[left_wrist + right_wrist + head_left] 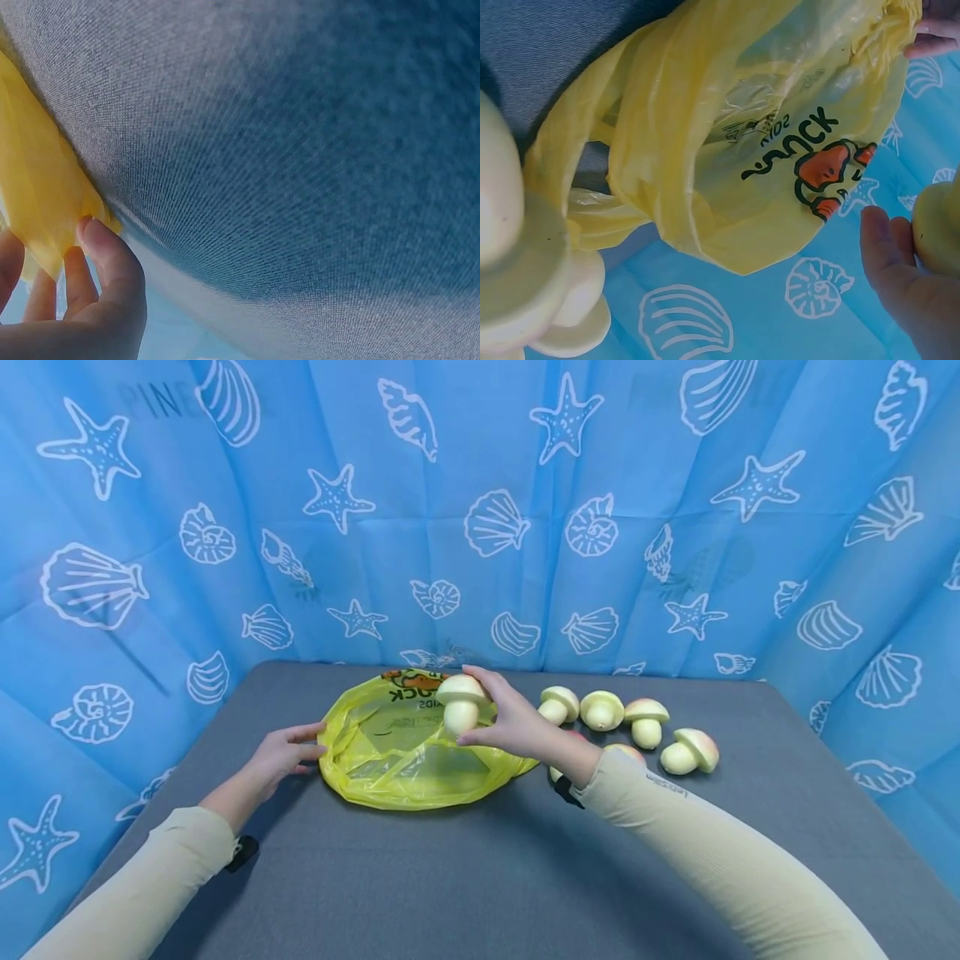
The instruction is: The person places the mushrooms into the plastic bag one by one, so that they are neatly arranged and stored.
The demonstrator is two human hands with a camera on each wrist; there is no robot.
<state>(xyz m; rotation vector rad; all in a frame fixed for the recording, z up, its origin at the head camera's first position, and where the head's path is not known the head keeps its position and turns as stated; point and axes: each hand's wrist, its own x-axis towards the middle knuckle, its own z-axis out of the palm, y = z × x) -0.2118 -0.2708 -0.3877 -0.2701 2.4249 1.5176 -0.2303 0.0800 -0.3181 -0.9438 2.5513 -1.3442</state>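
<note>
A yellow plastic bag (pixel 405 760) with a printed duck logo lies crumpled on the grey table (pixel 480 877). My right hand (pixel 474 708) holds a pale toy mushroom (pixel 459 700) just above the bag's far side, thumb under and fingers over it. In the right wrist view the same bag (pixel 735 142) fills the middle and the held mushroom (pixel 939 225) shows at the right edge. My left hand (pixel 303 745) pinches the bag's left rim; the left wrist view shows its fingertips (pixel 101 251) on the yellow bag (pixel 37 195).
Several more toy mushrooms (pixel 602 710) lie in a loose row right of the bag, one partly hidden behind my right wrist. A blue cloth with white shells and starfish (pixel 525 527) walls in the table at the back and both sides.
</note>
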